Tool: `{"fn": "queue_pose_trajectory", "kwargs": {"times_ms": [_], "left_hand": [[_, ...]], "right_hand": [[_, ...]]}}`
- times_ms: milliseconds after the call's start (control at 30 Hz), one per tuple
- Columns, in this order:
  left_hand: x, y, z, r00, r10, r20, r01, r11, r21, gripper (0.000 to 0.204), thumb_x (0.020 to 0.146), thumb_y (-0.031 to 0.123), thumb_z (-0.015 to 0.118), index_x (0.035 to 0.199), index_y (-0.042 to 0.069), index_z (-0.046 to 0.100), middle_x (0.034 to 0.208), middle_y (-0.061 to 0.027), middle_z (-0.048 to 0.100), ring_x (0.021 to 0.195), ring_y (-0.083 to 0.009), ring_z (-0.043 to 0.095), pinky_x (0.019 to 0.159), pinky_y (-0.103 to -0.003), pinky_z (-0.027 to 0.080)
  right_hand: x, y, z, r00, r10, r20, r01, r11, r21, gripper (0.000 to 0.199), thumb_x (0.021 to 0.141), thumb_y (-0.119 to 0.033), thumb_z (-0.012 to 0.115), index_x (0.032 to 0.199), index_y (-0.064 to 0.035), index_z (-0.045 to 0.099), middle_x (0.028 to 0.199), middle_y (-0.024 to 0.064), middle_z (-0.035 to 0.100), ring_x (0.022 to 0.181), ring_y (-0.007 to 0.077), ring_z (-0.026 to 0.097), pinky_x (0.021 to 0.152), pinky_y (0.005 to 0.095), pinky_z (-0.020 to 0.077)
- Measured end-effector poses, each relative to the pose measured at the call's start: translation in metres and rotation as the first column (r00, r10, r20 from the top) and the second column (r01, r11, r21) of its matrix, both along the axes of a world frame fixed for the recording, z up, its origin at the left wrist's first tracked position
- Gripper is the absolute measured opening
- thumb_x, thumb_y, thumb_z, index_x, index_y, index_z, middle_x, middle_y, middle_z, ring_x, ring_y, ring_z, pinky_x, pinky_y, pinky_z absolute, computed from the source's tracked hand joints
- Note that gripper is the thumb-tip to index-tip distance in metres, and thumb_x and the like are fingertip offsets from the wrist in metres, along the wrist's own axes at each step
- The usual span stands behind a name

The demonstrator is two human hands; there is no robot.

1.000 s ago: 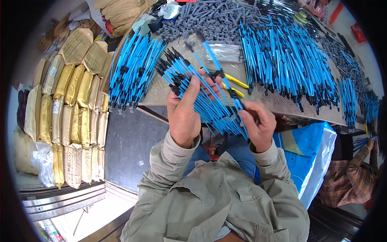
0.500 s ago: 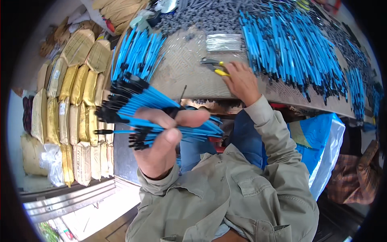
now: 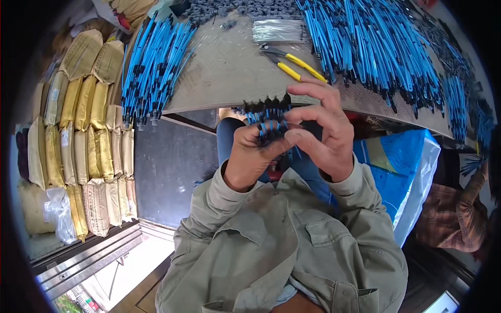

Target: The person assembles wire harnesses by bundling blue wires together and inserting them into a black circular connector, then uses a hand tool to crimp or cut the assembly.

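**Bundle of blue rods held end-on in both hands**

Bundle of blue rods (image 3: 269, 119) w/ black end caps sits in front of the chest, just below the near edge of the bench (image 3: 229, 68). Long axis runs roughly toward/away from the camera, tilted a bit up: black capped ends fan out at top, facing the bench edge; blue shafts drop away behind the hands, mostly hidden.

Left hand (image 3: 253, 156) is wrapped round the bundle from below-left, fist closed on it, thumb up along the near side. Right hand (image 3: 323, 133) comes in from the right, fingers curled over the top, thumb and forefinger pinched at the capped ends. Both hands touch each other, clamped on the same bundle. Forearms in grey-green jacket sleeves rise from the lower edge, elbows out.

On the bench: yellow-handled pliers (image 3: 289, 60) just beyond the right hand; clear packet of thin wires (image 3: 274, 30) past them; pile of blue rods (image 3: 154, 68) at left; much larger heap (image 3: 376, 52) at right. Stacked tan and yellow sacks (image 3: 78, 130) far left. Blue plastic bag (image 3: 402, 161) at right, another person's plaid sleeve (image 3: 454, 219) beyond it.
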State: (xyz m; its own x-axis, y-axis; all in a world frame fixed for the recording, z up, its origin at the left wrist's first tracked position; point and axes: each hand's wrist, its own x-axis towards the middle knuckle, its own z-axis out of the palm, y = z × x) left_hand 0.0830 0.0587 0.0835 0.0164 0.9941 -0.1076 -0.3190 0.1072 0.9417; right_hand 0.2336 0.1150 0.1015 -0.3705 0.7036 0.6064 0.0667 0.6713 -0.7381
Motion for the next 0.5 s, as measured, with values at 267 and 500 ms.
{"fn": "queue_pose_trajectory", "kwargs": {"times_ms": [267,500], "left_hand": [[0.008,-0.002,-0.011,0.996,-0.064,-0.069,0.077,0.974,0.213,0.017,0.079,0.001,0.066,0.096,0.002,0.064,0.086,0.0020,0.062,0.079,-0.0042,0.053,0.069,-0.021,0.046],[0.012,0.002,-0.017,0.995,-0.057,-0.081,0.077,0.962,0.261,0.021,0.079,0.000,0.065,0.100,0.002,0.063,0.087,0.0016,0.062,0.079,-0.0039,0.052,0.070,-0.022,0.045]], "right_hand": [[0.006,0.000,-0.011,0.998,0.063,0.021,-0.064,0.996,0.059,0.019,0.066,-0.008,0.074,0.083,-0.0044,0.065,0.114,0.0115,0.054,0.110,0.0286,0.046,0.090,0.0350,0.0370],[0.006,-0.003,-0.016,0.986,0.039,-0.165,-0.054,0.995,-0.089,0.021,0.065,-0.008,0.075,0.083,-0.0045,0.064,0.112,0.0100,0.056,0.109,0.0284,0.046,0.090,0.0373,0.0353]]}}
